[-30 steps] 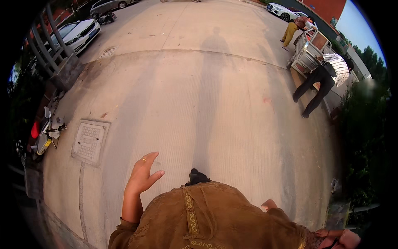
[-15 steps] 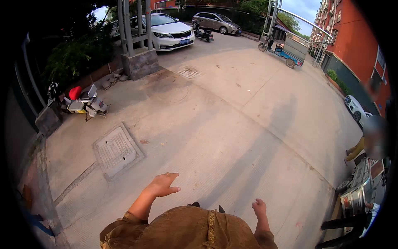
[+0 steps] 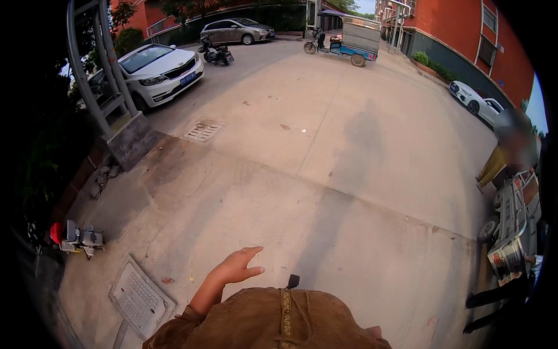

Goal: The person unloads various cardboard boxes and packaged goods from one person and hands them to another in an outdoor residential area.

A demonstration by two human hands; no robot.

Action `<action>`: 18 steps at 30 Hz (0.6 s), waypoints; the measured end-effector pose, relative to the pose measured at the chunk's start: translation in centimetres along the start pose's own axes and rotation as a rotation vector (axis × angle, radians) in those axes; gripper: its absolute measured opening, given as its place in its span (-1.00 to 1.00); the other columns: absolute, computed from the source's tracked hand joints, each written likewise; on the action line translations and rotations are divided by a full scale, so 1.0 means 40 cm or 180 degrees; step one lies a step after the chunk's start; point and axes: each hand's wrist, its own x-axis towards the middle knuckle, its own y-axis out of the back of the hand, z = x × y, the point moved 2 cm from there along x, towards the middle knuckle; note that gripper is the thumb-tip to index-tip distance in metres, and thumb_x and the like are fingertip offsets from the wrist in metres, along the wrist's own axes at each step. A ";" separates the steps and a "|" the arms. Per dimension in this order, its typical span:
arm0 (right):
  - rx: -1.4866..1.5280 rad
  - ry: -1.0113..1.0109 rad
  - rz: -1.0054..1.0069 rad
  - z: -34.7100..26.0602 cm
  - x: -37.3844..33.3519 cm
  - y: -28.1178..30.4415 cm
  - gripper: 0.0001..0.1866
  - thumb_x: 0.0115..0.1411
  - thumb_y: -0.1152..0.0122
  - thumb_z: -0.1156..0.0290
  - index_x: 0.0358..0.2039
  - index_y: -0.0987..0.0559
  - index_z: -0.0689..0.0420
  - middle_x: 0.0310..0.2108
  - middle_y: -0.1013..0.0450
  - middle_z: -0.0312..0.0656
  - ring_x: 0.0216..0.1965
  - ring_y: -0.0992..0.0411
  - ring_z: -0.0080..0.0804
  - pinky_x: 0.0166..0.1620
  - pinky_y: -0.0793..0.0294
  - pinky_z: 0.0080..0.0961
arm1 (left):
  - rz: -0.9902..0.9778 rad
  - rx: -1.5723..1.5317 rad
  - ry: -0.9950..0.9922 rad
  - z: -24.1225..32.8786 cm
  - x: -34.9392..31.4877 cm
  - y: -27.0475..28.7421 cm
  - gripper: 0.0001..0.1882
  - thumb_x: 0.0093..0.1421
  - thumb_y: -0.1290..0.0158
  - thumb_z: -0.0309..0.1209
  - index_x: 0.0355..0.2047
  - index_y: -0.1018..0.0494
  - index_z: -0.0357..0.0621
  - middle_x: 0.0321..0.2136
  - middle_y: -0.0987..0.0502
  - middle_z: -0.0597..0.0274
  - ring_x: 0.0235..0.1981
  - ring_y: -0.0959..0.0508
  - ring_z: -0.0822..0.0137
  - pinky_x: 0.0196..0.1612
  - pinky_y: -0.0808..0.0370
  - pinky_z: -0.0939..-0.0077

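Note:
My left hand (image 3: 237,266) reaches forward over the concrete ground, to the left of my body. Its fingers are stretched out and the thumb stands apart, with nothing held. The brown garment (image 3: 250,317) on my body, with a patterned strip down its front, fills the lower middle. Of my right arm only a sliver of skin (image 3: 375,332) shows past the garment's right edge; the right hand itself is hidden. A dark shoe tip (image 3: 293,281) juts out beyond the garment.
A manhole cover (image 3: 138,298) lies at the lower left, near a parked scooter (image 3: 81,238). Ahead are a drain grate (image 3: 203,131), a white car (image 3: 157,74) and a blue cargo tricycle (image 3: 354,43). At right, a person (image 3: 494,166) stands by a grey vehicle (image 3: 511,224).
The view has turned right and moved forward; the cars, scooter and manhole cover sit farther left. My right hand has dropped out of sight. My left hand stays outstretched.

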 end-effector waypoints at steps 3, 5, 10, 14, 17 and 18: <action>-0.0250 0.1587 0.0909 -0.579 0.115 0.195 -0.69 -0.13 -0.15 0.27 -0.45 -0.56 0.26 -0.41 -0.49 0.07 -0.32 -0.48 -0.08 -0.24 -0.46 -0.31 | -0.0329 0.0400 0.0505 -0.124 0.210 0.121 -0.30 0.02 -0.10 -0.13 0.11 -0.18 -0.21 0.00 -0.33 -0.19 0.02 -0.34 -0.06 0.05 -0.28 0.24; 0.0031 0.2941 0.1445 -1.041 0.054 0.379 -0.49 -0.13 -0.16 0.23 -0.13 -0.49 0.21 -0.26 -0.47 0.04 -0.22 -0.45 -0.09 -0.14 -0.42 -0.35 | -0.0045 -0.0197 0.0738 -0.177 0.341 0.220 -0.30 0.01 -0.11 -0.15 0.11 -0.19 -0.22 -0.01 -0.33 -0.18 0.01 -0.35 -0.05 0.04 -0.29 0.25; 0.0439 0.4377 0.1290 -1.843 -0.074 0.741 -0.52 -0.11 -0.13 0.30 -0.12 -0.46 0.21 -0.34 -0.48 0.05 -0.25 -0.45 -0.07 -0.17 -0.42 -0.27 | 0.0738 0.0085 0.1336 -0.493 0.682 0.400 -0.30 -0.03 -0.15 -0.21 0.09 -0.20 -0.25 -0.02 -0.35 -0.17 -0.08 -0.43 -0.02 -0.05 -0.37 0.28; 0.0661 0.3251 0.1207 -2.018 0.229 0.828 -0.51 -0.13 -0.14 0.27 -0.14 -0.48 0.22 -0.33 -0.49 0.04 -0.23 -0.45 -0.09 -0.14 -0.41 -0.29 | 0.0962 0.0045 0.1414 -0.711 1.099 0.568 -0.31 -0.03 -0.15 -0.25 0.08 -0.21 -0.31 -0.03 -0.36 -0.17 -0.15 -0.47 -0.01 -0.12 -0.41 0.33; -0.1308 0.2094 0.0636 -1.811 0.520 0.799 -0.54 -0.12 -0.17 0.14 -0.24 -0.54 0.18 -0.21 -0.45 0.03 -0.10 -0.38 -0.12 -0.03 -0.33 -0.30 | 0.1029 -0.0191 0.0819 -0.699 1.530 0.661 -0.32 -0.01 -0.14 -0.26 0.07 -0.21 -0.34 -0.04 -0.37 -0.19 -0.15 -0.47 0.01 -0.12 -0.40 0.35; -0.1305 0.1536 0.0172 -1.710 0.579 0.780 -0.60 -0.17 -0.19 0.23 -0.35 -0.57 0.26 -0.32 -0.47 0.12 -0.20 -0.43 -0.02 -0.17 -0.42 -0.27 | 0.0855 -0.0660 0.0542 -0.669 1.680 0.687 -0.33 -0.01 -0.14 -0.26 0.06 -0.21 -0.35 -0.05 -0.37 -0.20 -0.15 -0.47 0.01 -0.10 -0.39 0.35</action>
